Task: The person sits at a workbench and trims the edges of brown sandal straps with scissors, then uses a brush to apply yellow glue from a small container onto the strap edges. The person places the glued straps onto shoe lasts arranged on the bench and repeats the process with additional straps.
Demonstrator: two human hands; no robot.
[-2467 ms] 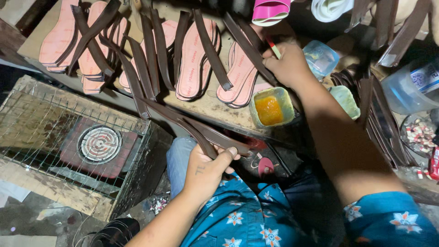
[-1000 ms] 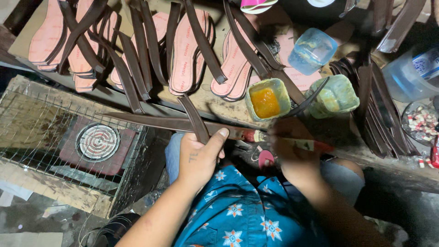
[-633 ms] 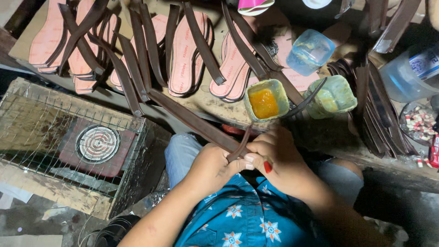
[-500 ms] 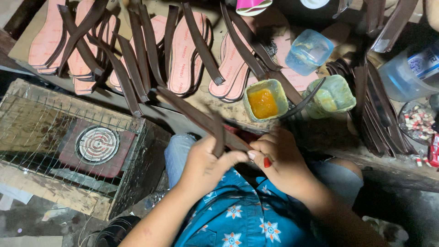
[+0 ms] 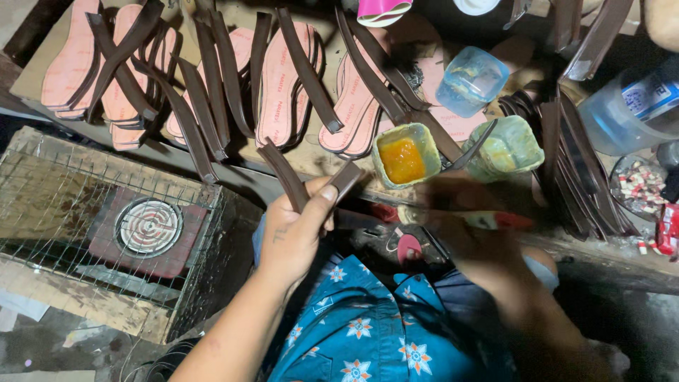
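Left hand (image 5: 297, 233) grips folded dark brown leather strap (image 5: 283, 173); right hand (image 5: 470, 226) blurred, grip unclear. Pink insoles (image 5: 283, 85) on bench far edge mostly strapped.

Dark brown leather strap (image 5: 283, 173); pale pink flat shoe insoles (image 5: 279, 85); orange-yellow glue in a small greenish tub (image 5: 402, 157); clear light-blue plastic container (image 5: 470, 80); blue shirt (image 5: 368, 332) patterned with white-and-orange flowers; red-handled brush (image 5: 495, 221).

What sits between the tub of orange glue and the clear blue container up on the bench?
In the head view, dark brown straps cross the gap between the orange glue tub and the clear blue container, lying over a pink insole.
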